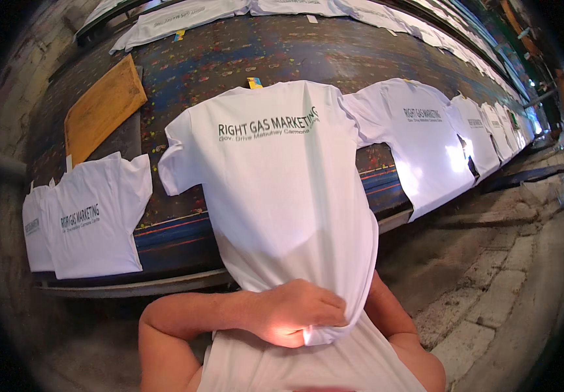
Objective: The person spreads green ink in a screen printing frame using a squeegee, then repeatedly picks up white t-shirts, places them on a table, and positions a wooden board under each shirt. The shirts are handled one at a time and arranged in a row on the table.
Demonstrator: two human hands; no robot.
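Note:
A white T-shirt (275, 189) with dark printed lettering across its upper part lies with its shoulders on the long dark table (184, 85). Its lower part stretches over the near edge toward my body. My left hand (298, 312) is closed around the bottom hem, fingers curled over the bunched cloth. On the other side, my right forearm rises behind the shirt's right edge, and the cloth hides my right hand and its fingers. A small yellow and blue tag (254, 83) shows at the collar.
More printed white shirts lie to the left (96, 222) and right (425, 144), the nearest right one touching the middle shirt's sleeve. A tan board (106, 108) lies at the left. Further shirts (190, 19) line the far side. A rough block floor (465, 340) runs at the right.

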